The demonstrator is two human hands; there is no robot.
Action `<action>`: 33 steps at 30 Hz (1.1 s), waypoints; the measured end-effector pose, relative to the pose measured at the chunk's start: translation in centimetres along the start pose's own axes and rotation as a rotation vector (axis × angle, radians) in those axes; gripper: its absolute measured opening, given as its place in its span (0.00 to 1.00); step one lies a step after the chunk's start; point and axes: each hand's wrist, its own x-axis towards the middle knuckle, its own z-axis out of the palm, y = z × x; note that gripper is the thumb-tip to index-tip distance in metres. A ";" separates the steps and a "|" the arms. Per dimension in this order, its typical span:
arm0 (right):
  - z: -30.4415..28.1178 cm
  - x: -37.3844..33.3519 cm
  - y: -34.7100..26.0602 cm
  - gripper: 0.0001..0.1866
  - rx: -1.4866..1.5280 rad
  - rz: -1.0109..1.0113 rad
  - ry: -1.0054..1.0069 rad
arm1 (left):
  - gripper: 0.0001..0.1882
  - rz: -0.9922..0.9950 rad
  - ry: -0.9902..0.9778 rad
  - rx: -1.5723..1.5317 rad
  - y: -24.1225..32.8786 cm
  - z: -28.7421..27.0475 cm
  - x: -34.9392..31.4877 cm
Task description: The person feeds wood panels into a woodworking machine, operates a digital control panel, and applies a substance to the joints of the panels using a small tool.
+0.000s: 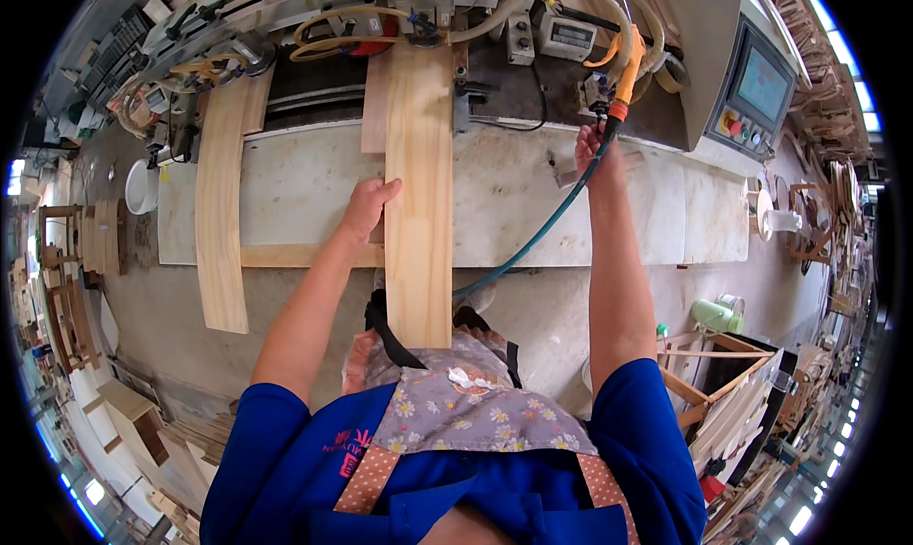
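Observation:
A long pale wooden board [418, 193] runs from the machine toward me, its near end overhanging the white table by my apron. My left hand [374, 207] grips its left edge, thumb on top and the other fingers mostly hidden. Up at the right, my right hand [597, 147] is closed with curled fingers just below a small metal fitting [596, 93]. What is inside those fingers, if anything, I cannot make out. An orange air gun [626, 74] hangs right beside this hand, and its blue hose [552, 229] passes over the hand and curves down toward me.
Another board [221, 203] lies to the left, also overhanging the white table [561, 217]. Clamps and yellowish hoses [352, 22] line the machine. A control panel [756, 88] with a screen stands at the right. Wood offcuts fill a frame [713, 364] at lower right.

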 end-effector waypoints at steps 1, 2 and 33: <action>0.1 -0.4 -0.3 0.13 0.000 0.018 -0.023 | 0.17 0.000 0.002 0.007 0.0 0.1 0.0; 0.2 -0.8 -0.6 0.13 0.002 0.036 -0.046 | 0.17 -0.013 0.007 0.004 0.1 0.1 -0.1; -12.4 12.2 -31.6 0.41 -1.242 -0.875 0.820 | 0.29 0.425 0.518 1.416 -4.5 -2.1 -4.4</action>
